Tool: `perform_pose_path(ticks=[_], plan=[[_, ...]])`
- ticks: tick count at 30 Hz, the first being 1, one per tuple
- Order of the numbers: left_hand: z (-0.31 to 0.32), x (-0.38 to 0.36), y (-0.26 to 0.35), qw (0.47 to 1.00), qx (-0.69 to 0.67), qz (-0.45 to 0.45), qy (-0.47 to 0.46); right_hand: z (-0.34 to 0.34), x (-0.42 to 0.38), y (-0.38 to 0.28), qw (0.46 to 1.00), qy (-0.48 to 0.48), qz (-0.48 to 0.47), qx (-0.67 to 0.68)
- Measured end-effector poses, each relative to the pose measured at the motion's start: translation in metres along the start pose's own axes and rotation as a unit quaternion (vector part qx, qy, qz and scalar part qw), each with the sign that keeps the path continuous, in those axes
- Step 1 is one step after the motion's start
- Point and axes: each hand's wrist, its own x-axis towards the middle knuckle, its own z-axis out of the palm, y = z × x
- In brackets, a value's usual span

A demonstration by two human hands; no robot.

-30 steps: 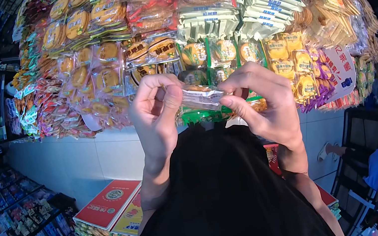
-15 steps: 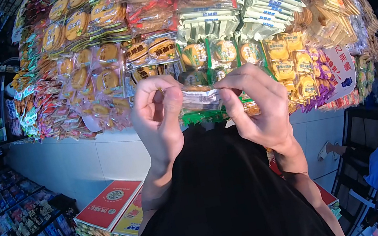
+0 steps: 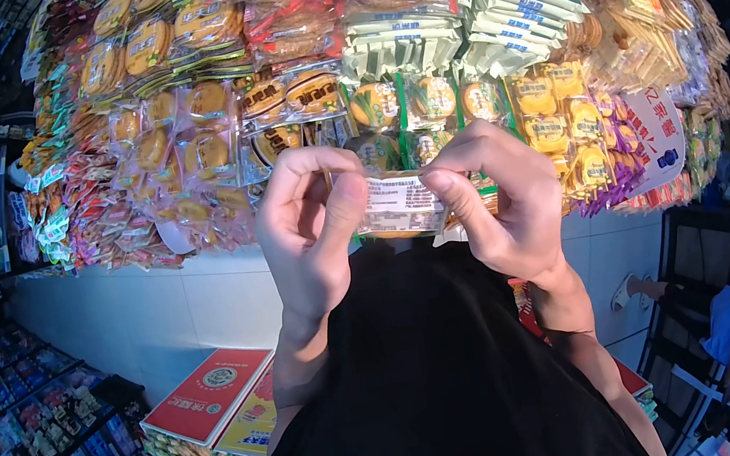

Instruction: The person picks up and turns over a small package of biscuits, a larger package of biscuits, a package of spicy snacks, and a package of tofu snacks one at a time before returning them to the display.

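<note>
Above the black-clad lap, the packet (image 3: 398,205) was stretched level between both hands, its printed label facing the camera. Left hand (image 3: 340,177) pinched one end, thumb against fingers; right hand (image 3: 436,174) gripped the other. Just beyond lay green-edged packets (image 3: 433,100), with yellow packets (image 3: 549,135) to their right. Red box (image 3: 208,392) sat lower left, well apart from both hands.

"What changed on your feed?"

"I watched the packet (image 3: 403,223) turn: its printed label (image 3: 391,198), steeply slanted before, came round to face my camera more squarely."

"And the hands?"

"The left hand (image 3: 318,226) shifted slightly inward, toward the right hand (image 3: 507,203)."
</note>
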Motion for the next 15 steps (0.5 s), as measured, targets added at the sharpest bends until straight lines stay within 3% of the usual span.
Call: perform_pose_path(ticks=[4, 6, 10, 12, 15], plan=[[0.000, -0.001, 0.002, 0.999, 0.011, -0.046, -0.014, 0.000, -0.007, 0.008, 0.998, 0.012, 0.044, 0.044], [0.002, -0.002, -0.001, 0.999, 0.019, -0.015, 0.022, 0.004, -0.011, 0.009, 0.983, 0.029, 0.137, 0.120], [-0.005, 0.000, -0.011, 0.998, 0.010, -0.027, 0.063, 0.004, -0.013, 0.005, 0.969, 0.019, 0.159, 0.187], [-0.005, 0.003, -0.013, 0.994, -0.044, -0.017, 0.098, -0.003, -0.014, 0.006, 0.969, -0.121, 0.178, 0.121], [-0.012, 0.002, -0.015, 0.996, -0.056, -0.032, 0.062, -0.003, -0.015, 0.006, 0.968, -0.143, 0.178, 0.102]])
